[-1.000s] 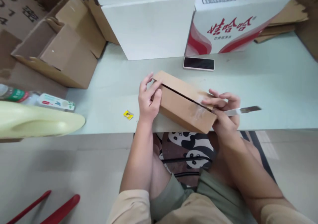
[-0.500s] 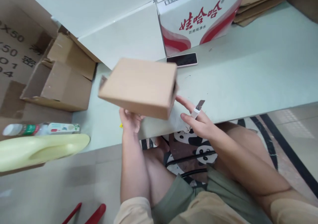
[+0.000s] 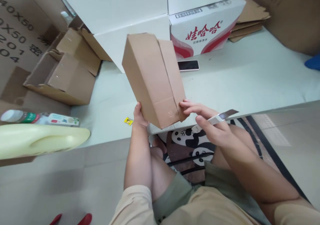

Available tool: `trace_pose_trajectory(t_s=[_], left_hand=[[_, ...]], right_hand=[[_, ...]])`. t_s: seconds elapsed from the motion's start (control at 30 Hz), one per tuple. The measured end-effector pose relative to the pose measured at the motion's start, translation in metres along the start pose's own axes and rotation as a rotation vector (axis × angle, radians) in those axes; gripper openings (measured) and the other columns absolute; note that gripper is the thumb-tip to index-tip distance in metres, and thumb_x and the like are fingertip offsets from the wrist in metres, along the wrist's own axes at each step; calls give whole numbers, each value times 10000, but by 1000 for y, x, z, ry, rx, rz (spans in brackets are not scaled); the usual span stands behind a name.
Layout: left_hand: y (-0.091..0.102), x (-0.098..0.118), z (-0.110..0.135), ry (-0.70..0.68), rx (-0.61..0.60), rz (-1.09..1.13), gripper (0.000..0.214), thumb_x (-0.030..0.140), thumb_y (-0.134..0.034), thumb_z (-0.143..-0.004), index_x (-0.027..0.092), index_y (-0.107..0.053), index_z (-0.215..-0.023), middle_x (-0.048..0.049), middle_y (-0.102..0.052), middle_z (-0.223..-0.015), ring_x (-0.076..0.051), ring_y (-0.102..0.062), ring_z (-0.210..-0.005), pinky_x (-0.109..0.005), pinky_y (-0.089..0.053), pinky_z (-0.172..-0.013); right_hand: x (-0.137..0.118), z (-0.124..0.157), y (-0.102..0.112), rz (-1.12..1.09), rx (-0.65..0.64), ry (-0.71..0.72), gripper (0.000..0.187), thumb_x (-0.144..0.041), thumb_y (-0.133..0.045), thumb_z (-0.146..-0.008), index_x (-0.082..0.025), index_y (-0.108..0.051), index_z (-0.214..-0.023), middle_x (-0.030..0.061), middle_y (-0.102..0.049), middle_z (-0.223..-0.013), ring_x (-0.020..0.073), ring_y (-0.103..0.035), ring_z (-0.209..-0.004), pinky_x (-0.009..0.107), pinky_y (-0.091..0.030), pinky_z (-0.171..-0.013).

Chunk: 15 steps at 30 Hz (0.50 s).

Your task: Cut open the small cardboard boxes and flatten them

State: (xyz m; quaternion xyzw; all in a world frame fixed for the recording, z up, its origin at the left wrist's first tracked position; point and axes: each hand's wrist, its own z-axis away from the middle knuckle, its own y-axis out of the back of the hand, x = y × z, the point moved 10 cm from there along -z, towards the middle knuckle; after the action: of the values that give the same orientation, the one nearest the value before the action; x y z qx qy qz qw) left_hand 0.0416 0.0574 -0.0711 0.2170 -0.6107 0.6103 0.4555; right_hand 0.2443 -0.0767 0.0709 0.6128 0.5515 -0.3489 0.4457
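A small brown cardboard box [image 3: 152,78] is raised off the pale green table [image 3: 250,82], tilted on end with its slit flap seam facing me. My left hand [image 3: 138,116] grips its lower left corner from beneath. My right hand [image 3: 207,123] holds a box cutter [image 3: 222,116] with the blade pointing right, while its fingertips touch the box's lower right corner.
A phone [image 3: 188,65] lies on the table behind the box. White cartons [image 3: 130,15] and a red-printed carton [image 3: 205,30] stand at the back. Open brown boxes [image 3: 62,68] sit at left, near a bottle [image 3: 37,118], a pale yellow plastic piece [image 3: 42,140] and a yellow scrap [image 3: 128,120].
The box was lying on the table a second ago; my left hand lifted it, turned it over and now stands it on end, and my right hand came back to its corner.
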Motion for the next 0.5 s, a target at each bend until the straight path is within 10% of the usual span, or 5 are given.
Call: trace_pose_trajectory(t_s=[0.1,0.2,0.5], left_hand=[[9,5,0,-35,30,6,620,665,-777,-620,227,-708,-1054,-71,-770,-1071,-329,-668,-1195,-430,-585,-934],[8,11,0,-53,24,-11,581,640,-783,-645,227,-704,-1045,-61,-775,-1039,-318,-670,-1201,-393,-595,-903],[-5,25,-2,-95,-24,10,606,603,-807,-629,203,-694,-1071,-88,-760,-1141,-323,-662,-1214,-364,-607,-865]], right_hand=[[25,8,18,-69,190,-196,278,-478,-504,-986,-229,-627,-1010,46,-753,-912,180,-726,-909,348,-578,-847],[50,18,25,-34,209,-363,315,-546,-529,-944,-244,-535,-1032,-79,-487,-544,97,-439,-448,235,-387,-477],[40,17,13,527,0,-463,297,-419,-479,-924,-193,-651,-1012,-33,-490,-613,115,-439,-560,272,-353,-586]])
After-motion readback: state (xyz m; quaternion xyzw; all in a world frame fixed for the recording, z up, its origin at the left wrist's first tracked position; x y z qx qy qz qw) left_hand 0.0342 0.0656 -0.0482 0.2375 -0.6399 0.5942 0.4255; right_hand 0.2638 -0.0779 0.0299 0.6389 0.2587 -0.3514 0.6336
